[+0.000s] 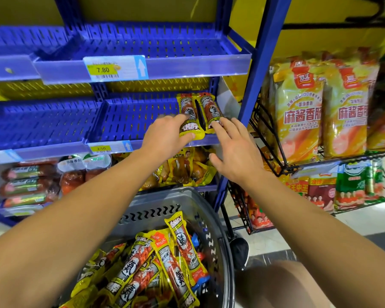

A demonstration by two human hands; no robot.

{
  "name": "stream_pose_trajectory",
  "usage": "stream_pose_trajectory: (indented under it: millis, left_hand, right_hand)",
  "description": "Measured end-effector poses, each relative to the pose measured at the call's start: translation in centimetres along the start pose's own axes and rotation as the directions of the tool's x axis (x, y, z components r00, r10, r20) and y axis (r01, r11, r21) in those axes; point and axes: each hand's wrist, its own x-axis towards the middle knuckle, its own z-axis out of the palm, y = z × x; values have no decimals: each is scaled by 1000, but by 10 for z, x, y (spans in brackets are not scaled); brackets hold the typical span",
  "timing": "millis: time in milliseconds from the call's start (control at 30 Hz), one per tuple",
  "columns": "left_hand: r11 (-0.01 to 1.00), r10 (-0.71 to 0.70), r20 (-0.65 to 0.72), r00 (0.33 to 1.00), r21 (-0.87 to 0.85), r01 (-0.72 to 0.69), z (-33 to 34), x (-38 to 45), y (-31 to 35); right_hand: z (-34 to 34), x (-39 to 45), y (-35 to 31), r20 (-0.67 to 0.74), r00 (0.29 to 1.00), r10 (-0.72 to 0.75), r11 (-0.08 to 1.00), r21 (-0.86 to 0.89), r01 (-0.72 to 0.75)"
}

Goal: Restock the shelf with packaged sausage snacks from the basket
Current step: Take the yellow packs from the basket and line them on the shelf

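two yellow sausage snack packs lie side by side at the right end of the middle blue shelf (129,121), their long sides running front to back. the left hand (165,138) grips the left pack (188,116) at its near end, fingers curled over the top and thumb (188,136) under the front edge. the right hand (236,150) is spread, its fingertips (216,126) touching the near end of the right pack (209,107). below, near the person's body, a grey basket (160,210) holds many more of the same packs (182,247) in a loose heap (some lean on the rim). the shelf above (142,43) carries a price tag (102,68) reading 7.80. to the right, a black wire rack (273,156) holds large orange sausage bags (302,112).
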Motion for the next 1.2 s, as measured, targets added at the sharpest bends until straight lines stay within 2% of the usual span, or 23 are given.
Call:
stream_pose_trajectory:
  millis: [133, 267, 433, 600, 667, 767, 833, 967, 1067, 1200]
  left_hand:
    - [1000, 12, 7, 1000, -3, -12, -5, -3, 3]
    - [996, 46, -58, 997, -68, -50, -11, -25, -5]
    - [991, 51, -105, 993, -120, -64, -10, -97, -25]
    - [991, -35, 35, 999, -128, 39, 16, -201, -60]
    - [988, -110, 134, 985, -93, 123, 28, -237, -74]
    - [974, -206, 258, 944, -35, 223, 45, -281, -95]
    - [963, -253, 292, 923, -21, 270, 56, -306, -108]
    - [941, -321, 340, 884, 14, 337, 77, -339, -128]
    - [924, -345, 431, 834, 4, 381, 97, -348, -148]
    - [897, -374, 474, 797, -31, 440, 122, -343, -161]
  right_hand:
    - [-6, -5, -3, -40, 999, -14, 1000, -8, 14]
    - [-6, -25, -17, -92, 994, -63, 998, -22, 61]
    - [20, -73, -57, -82, 988, -128, 987, 87, 135]
    - [73, -125, -100, 155, 964, -216, 965, 183, 187]
    - [95, -140, -112, 268, 930, -252, 953, 235, 191]
    - [124, -156, -123, 413, 863, -290, 952, 214, 217]
    - [144, -161, -128, 499, 822, -275, 958, 210, 193]
    - [184, -167, -136, 627, 759, -175, 976, 209, 52]
    - [206, -173, -138, 691, 713, -124, 985, 170, 6]
    - [226, -175, -137, 736, 675, -51, 980, 167, -108]
